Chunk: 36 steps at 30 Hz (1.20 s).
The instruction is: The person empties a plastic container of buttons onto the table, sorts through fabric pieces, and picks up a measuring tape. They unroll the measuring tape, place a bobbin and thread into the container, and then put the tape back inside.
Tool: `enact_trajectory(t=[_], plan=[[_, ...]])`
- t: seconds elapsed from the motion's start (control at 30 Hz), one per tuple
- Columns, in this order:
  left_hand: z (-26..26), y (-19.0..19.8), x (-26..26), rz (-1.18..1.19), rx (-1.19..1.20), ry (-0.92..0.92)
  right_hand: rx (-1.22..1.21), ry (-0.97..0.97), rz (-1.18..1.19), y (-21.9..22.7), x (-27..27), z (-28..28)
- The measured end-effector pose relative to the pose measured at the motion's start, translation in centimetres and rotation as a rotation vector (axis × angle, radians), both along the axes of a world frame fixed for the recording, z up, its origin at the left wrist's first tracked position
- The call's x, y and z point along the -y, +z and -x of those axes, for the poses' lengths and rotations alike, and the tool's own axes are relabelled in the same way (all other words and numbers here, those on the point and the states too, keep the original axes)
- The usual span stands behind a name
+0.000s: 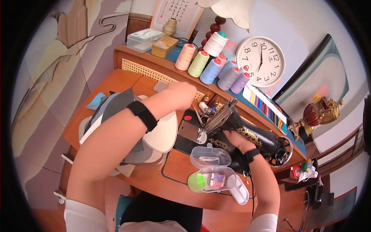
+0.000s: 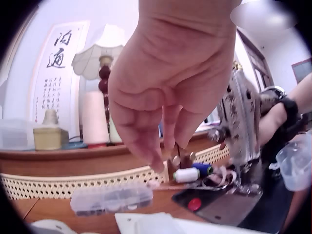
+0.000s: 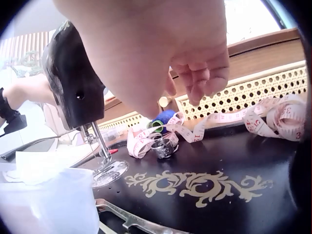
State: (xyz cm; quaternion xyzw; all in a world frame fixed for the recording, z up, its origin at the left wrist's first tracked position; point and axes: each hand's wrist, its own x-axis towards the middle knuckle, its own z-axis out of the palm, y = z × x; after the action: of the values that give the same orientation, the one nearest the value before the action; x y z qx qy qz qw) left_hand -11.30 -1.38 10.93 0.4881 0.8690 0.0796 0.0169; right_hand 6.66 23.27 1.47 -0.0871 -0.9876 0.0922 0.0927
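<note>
My left hand [image 1: 181, 95] reaches over to the back of the table, left of the black sewing machine [image 1: 247, 133]. In the left wrist view its fingers hang down loosely, with nothing visible in them, above a white thread spool [image 2: 187, 175] and a blue spool [image 2: 204, 168]. My right hand [image 1: 236, 140] is under the machine's arm. In the right wrist view its loosely bent fingers [image 3: 197, 80] hang above a pink-white tape measure [image 3: 280, 119]. The thumb side overlaps a blue spool [image 3: 167, 118] near a metal bobbin piece [image 3: 165, 146].
A stack of grey and white pieces [image 1: 154, 133] lies under my left forearm. Clear plastic boxes [image 1: 216, 178] stand at the front edge, below the machine. Large thread cones [image 1: 211, 71] and a clock [image 1: 261, 61] line the back shelf. A small clear case [image 2: 112, 199] lies beside the machine.
</note>
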Motion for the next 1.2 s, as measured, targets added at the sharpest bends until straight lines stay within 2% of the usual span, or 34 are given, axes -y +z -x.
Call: enact_trajectory(t=[0.03,0.07,0.13,0.17,0.3,0.37,0.5,0.57,0.6,0.67,0.77,0.93,1.03,1.1,1.2], plan=[[1.4,-2.8,-1.3,-0.023,0.062,-0.021,0.044,0.061,-0.086,0.6,0.3,-0.1],[2.4,-4.3,-2.4,-0.049,0.125,-0.042,0.101,0.018,-0.127,0.2,0.5,-0.2],[2.0,-5.0,-3.8,0.042,0.163,-0.124,0.212,-0.07,0.14,0.9,2.2,0.2],[1.5,-5.7,-5.1,0.059,0.168,-0.161,0.213,-0.06,0.18,0.9,2.3,0.4],[1.9,-6.5,-6.5,0.062,0.178,-0.195,0.161,0.042,0.424,0.7,1.7,1.2],[2.5,-7.6,-7.1,0.05,0.079,-0.276,0.133,0.086,0.619,0.7,1.2,1.8],[3.3,-8.7,-8.3,0.028,0.041,-0.332,0.039,0.164,1.033,-0.5,0.5,4.2],[3.5,-8.5,-8.4,0.003,0.045,-0.329,-0.006,0.176,1.103,-1.0,0.1,5.3],[3.5,-8.7,-8.6,-0.02,0.05,-0.333,-0.022,0.167,1.1,-1.1,0.1,5.7],[3.6,-9.0,-8.9,-0.056,0.057,-0.322,-0.046,0.11,0.932,-0.9,0.3,5.7],[3.7,-9.5,-9.4,-0.11,0.052,-0.312,-0.079,0.049,0.941,-2.6,-1.7,5.9],[3.7,-9.7,-9.9,-0.151,0.026,-0.295,-0.156,-0.033,1.116,-2.5,-0.6,6.5],[3.6,-9.9,-10.1,-0.026,-0.011,-0.34,-0.179,-0.05,1.132,-1.8,0.6,5.9],[3.4,-10.3,-10.2,-0.043,-0.065,-0.316,-0.182,-0.011,0.969,-1.4,0.7,4.6],[3.4,-10.1,-10.0,-0.081,-0.06,-0.293,-0.228,0.079,0.374,-1.1,0.3,2.2]])
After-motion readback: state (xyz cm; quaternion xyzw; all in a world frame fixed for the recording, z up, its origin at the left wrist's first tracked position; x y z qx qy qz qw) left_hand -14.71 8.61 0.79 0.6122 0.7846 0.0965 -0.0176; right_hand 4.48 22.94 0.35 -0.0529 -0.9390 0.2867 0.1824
